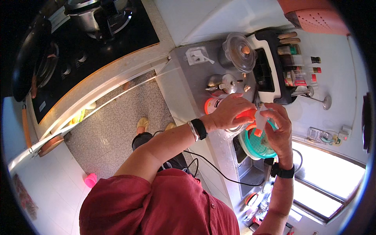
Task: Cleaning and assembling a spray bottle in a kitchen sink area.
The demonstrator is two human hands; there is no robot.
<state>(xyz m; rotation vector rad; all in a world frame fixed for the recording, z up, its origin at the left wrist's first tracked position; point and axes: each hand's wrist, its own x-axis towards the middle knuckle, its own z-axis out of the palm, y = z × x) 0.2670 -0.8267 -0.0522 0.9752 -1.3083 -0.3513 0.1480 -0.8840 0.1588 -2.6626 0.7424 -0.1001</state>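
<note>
My left hand is closed on a red-orange plastic piece, perhaps a lid or cap; its full shape is hidden by my fingers. Just to its right, my right hand grips a translucent white plastic container with an orange end pointing down. The two held things are close together; whether they touch cannot be told. Beside my left hand lies a jar with a red-orange rim and a printed label. Under my hands sits a teal plastic colander by the sink, partly hidden.
On the grey counter stand a small metal pot, a pot with a clear lid and a small packet. A black and white appliance is against the wall. A black cable crosses the counter edge. A pressure cooker stands on the stove.
</note>
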